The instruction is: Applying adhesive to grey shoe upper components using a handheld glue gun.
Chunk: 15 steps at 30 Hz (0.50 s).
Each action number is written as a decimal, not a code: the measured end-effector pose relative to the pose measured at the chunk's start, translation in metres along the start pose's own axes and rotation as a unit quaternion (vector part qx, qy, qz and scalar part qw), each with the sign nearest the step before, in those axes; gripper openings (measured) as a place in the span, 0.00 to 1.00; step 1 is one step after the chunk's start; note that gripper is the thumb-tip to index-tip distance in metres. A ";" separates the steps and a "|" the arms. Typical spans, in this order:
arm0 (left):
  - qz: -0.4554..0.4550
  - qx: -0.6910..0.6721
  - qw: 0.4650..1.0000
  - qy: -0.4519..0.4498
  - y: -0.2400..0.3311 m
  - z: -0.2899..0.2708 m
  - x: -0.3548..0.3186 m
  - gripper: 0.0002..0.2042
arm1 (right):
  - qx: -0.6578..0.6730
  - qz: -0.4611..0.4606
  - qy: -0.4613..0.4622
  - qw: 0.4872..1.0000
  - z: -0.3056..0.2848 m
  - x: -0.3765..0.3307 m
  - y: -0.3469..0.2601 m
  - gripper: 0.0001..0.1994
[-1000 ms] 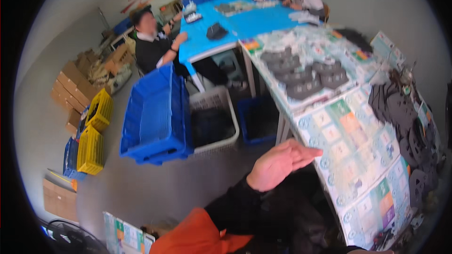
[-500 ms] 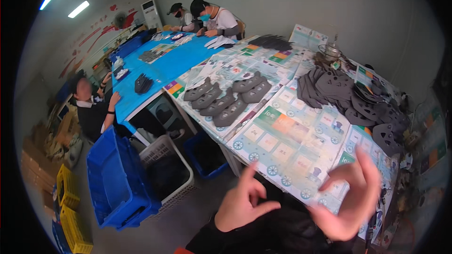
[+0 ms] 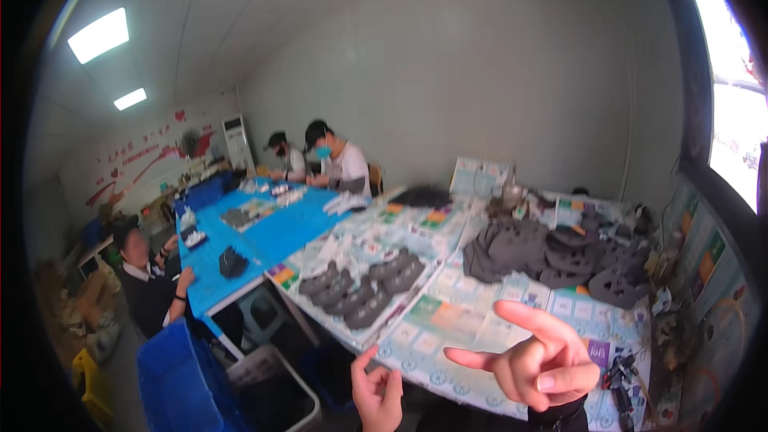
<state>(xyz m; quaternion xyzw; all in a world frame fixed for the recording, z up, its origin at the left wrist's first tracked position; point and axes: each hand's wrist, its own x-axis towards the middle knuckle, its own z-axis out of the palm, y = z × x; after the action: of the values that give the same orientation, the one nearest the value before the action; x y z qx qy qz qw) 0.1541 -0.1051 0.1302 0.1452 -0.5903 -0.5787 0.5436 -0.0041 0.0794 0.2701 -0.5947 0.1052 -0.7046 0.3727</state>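
Observation:
Low in the view, my left hand [image 3: 378,394] is raised by the table's front edge, fingers apart and holding nothing. Over the printed table cover [image 3: 448,336] hovers my right hand [image 3: 544,364], with two fingers stretched out and the others curled in; nothing shows in it. Dark grey flat pieces with cut-out holes [image 3: 360,292] lie in rows beyond my hands. A heap of similar dark pieces [image 3: 512,252] is piled farther back on the right. Near my right wrist, a black hand tool [image 3: 620,380] rests at the table's right edge.
A blue-covered table [image 3: 264,232] joins on the left, with two people at its far end and another person [image 3: 148,276] at its left side. Below stand a blue crate [image 3: 180,376] and a white basket [image 3: 308,412]. A window [image 3: 732,88] is at the right.
The view has tilted upward, bringing the window in. My left hand now sits lower in the picture. My right hand has gone from a wide curve to two stretched fingers with the others curled.

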 end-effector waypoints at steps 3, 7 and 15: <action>0.020 0.015 0.998 -0.058 0.006 0.001 0.000 0.22 | -0.004 0.012 0.007 1.000 0.042 0.026 -0.005 0.47; -0.002 -0.010 0.997 -0.073 0.021 0.002 -0.003 0.24 | 0.201 -0.001 0.117 0.973 0.101 0.035 -0.001 0.40; -0.245 -0.379 0.816 -0.360 -0.008 -0.049 -0.014 0.29 | 0.170 0.142 -0.181 0.958 0.031 -0.005 0.053 0.67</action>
<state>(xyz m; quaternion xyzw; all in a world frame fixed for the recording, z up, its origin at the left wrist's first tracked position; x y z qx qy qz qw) 0.1952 -0.1218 0.1042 -0.1514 -0.4225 -0.8818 0.1448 0.0454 0.0552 0.2432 -0.6190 -0.0020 -0.5327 0.5770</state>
